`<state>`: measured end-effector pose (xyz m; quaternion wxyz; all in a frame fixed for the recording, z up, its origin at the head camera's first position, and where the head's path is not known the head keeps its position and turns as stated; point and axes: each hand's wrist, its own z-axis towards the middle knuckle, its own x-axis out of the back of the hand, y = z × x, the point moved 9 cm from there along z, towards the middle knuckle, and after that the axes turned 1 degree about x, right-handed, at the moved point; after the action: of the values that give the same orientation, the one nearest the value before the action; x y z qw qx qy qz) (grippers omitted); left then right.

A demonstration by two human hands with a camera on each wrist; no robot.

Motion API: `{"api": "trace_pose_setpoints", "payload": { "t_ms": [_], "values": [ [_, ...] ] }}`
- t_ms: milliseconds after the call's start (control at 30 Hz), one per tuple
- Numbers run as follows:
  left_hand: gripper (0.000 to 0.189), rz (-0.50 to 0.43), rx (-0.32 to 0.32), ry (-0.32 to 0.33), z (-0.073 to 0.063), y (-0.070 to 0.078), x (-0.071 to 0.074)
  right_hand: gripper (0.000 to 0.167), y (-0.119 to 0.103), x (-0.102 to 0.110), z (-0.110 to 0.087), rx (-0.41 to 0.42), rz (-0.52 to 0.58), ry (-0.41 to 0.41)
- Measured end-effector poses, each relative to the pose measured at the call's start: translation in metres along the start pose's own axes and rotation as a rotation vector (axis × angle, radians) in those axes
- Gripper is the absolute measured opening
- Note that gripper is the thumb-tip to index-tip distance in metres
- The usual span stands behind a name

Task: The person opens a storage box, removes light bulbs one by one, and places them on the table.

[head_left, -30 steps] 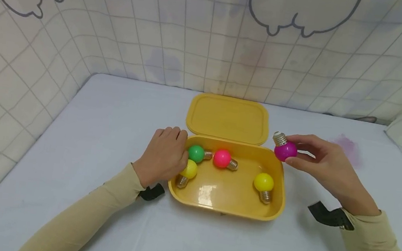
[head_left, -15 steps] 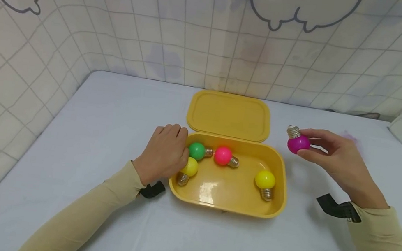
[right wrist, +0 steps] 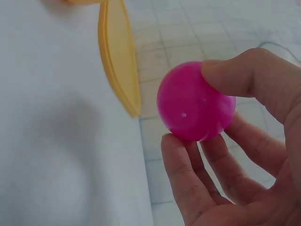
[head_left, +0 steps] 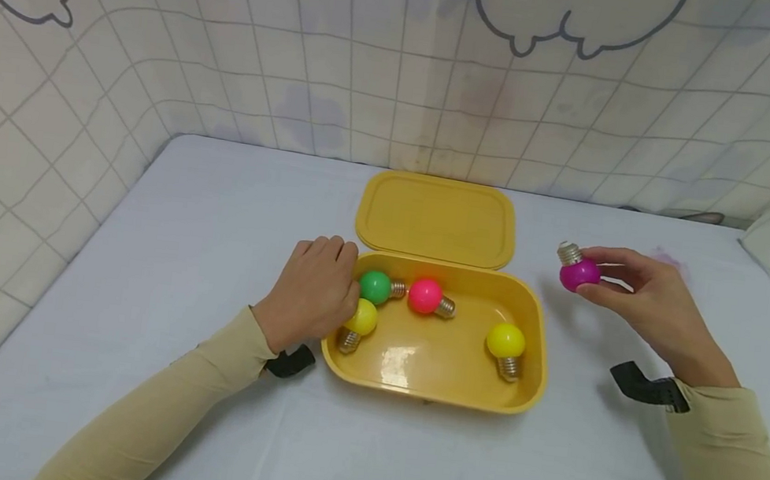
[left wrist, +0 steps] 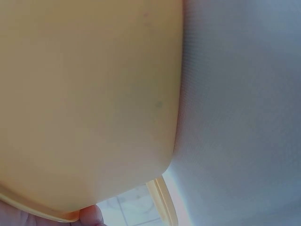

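My right hand [head_left: 655, 306] pinches a purple light bulb [head_left: 578, 275] by its globe, held above the table to the right of the yellow box [head_left: 431, 394]. The bulb's metal screw base points up and away. In the right wrist view the thumb and fingertips press the round purple globe [right wrist: 190, 103]. My left hand [head_left: 311, 291] grips the left rim of the box, its fingers curled over the wall. Inside the box lie a green bulb [head_left: 375, 287], a pink bulb [head_left: 425, 296], a yellow bulb [head_left: 363, 317] partly behind the left hand, and another yellow bulb [head_left: 506, 341] at the right.
A flat yellow lid [head_left: 437, 218] lies right behind the box. White cloth [head_left: 233, 199] covers the table. A gridded curtain [head_left: 375, 73] hangs at the back and sides. A dark cord [head_left: 701, 217] shows at the back right edge.
My right hand has carried the purple bulb away from the box's right rim, to the right and slightly back. The left hand keeps its grip on the box; the other bulbs stay put.
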<state>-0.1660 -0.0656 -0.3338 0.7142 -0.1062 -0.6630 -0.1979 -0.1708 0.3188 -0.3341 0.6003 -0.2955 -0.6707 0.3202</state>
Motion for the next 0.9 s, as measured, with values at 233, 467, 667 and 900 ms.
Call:
{"api": "trace_pose_setpoints", "payload": {
  "t_ms": [233, 467, 667, 900],
  "values": [
    [0.022, -0.003, 0.001, -0.004, 0.000, -0.001, 0.000, 0.054, 0.013, -0.002, 0.005, -0.036, -0.044, -0.016],
    [0.023, -0.006, 0.002, -0.009, 0.001, -0.001, 0.000, 0.058, 0.025, -0.002, 0.010, -0.066, -0.094, -0.036],
    [0.023, -0.007, 0.003, -0.011, 0.001, -0.001, 0.000, 0.059, 0.032, -0.002, 0.011, -0.079, -0.120, -0.053],
    [0.023, -0.013, 0.002, -0.010, 0.000, 0.000, 0.000, 0.060, 0.039, -0.005, 0.011, -0.099, -0.149, -0.072]
  ]
}}
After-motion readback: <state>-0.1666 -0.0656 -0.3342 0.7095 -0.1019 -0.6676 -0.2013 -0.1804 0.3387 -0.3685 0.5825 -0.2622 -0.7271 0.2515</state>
